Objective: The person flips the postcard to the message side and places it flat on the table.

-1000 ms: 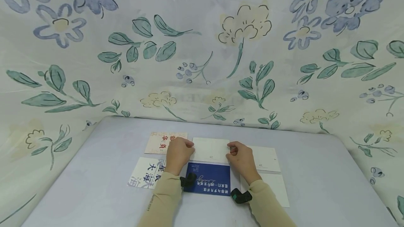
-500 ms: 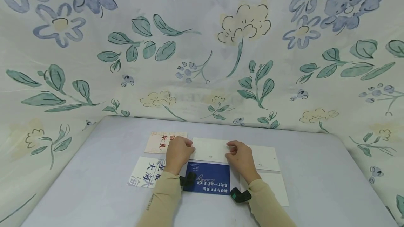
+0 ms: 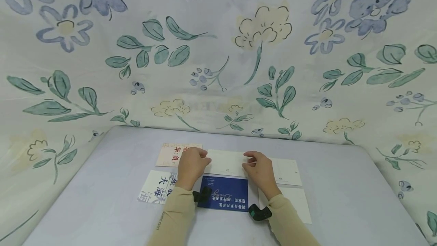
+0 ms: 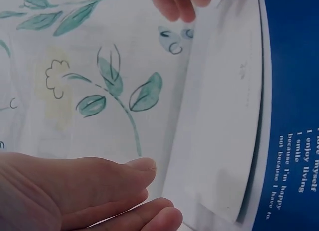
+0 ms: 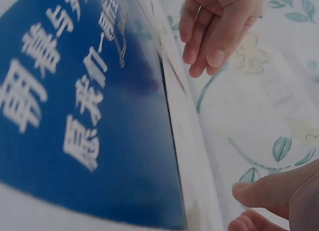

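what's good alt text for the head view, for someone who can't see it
A left hand and a right hand flank a white card on a pale table, with a blue card nearer the viewer and more cards to both sides.

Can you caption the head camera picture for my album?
Left hand and right hand at opposite ends of a white card, just beyond a blue card.

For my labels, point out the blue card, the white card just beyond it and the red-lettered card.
Blue card (image 3: 225, 193), head view: printed middle.
White card (image 3: 225, 161), head view: upper middle.
Red-lettered card (image 3: 167, 156), head view: left part, uncovered.
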`<state>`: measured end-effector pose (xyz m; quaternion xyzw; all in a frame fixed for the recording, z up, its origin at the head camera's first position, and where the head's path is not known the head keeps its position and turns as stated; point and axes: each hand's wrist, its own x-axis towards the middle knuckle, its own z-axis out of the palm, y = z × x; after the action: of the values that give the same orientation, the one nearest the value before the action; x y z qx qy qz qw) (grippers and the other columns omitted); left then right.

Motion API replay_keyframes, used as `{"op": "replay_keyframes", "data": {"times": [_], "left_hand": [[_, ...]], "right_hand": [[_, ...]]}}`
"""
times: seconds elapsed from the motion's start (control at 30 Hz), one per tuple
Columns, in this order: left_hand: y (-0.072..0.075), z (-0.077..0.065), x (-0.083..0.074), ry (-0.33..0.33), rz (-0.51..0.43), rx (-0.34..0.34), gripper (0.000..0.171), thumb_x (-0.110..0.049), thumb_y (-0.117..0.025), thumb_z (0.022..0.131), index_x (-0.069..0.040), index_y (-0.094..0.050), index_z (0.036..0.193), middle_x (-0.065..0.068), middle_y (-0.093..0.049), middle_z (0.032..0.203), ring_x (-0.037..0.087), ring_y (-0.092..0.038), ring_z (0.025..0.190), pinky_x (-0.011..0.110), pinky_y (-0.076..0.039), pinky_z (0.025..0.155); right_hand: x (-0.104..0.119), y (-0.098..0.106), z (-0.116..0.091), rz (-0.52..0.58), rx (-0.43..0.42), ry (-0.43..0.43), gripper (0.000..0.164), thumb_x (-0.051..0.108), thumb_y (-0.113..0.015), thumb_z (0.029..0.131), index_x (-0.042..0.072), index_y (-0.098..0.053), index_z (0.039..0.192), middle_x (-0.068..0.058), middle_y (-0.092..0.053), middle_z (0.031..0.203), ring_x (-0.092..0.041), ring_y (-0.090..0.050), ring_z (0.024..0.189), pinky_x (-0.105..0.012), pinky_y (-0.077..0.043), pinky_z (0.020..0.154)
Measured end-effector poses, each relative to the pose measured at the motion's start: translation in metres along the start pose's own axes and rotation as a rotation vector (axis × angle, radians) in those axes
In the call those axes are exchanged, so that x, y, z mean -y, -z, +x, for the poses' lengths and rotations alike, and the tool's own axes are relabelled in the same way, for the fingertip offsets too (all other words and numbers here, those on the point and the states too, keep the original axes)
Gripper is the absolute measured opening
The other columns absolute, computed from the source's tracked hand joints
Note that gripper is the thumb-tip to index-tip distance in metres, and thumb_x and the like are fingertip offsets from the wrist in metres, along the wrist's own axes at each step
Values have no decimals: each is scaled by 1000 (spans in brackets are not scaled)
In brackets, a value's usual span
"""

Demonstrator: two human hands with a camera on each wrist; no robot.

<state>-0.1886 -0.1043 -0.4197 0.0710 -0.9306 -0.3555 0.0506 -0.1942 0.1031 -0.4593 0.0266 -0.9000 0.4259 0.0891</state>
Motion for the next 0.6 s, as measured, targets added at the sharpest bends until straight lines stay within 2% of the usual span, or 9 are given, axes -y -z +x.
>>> {"op": "replay_keyframes", "data": {"times": [0.33,0.47,0.6], "left_hand": [[7,-5,-4,-24,-17,3,32,-20,-72,79,-4,-69,106,9,-69,98,27,-63,96,43,-49,81],[7,-11,-7,-33,-24,24,33,-24,-69,82,-4,-68,108,10,-69,99,28,-63,97,43,-49,81],[12,-18,-5,-12,4,4,33,-25,-68,83,-5,-68,109,10,-69,100,28,-64,95,42,-51,77]], "right_hand": [[10,4,-7,48,48,47,27,18,-69,82,11,-66,107,-6,-65,95,-15,-62,82,-31,-52,74],[10,10,-11,119,85,-47,25,20,-69,82,14,-67,107,-3,-66,98,-16,-61,89,-33,-52,76],[11,13,-14,162,122,-128,26,24,-68,83,15,-67,108,0,-65,101,-17,-60,93,-33,-51,76]]}}
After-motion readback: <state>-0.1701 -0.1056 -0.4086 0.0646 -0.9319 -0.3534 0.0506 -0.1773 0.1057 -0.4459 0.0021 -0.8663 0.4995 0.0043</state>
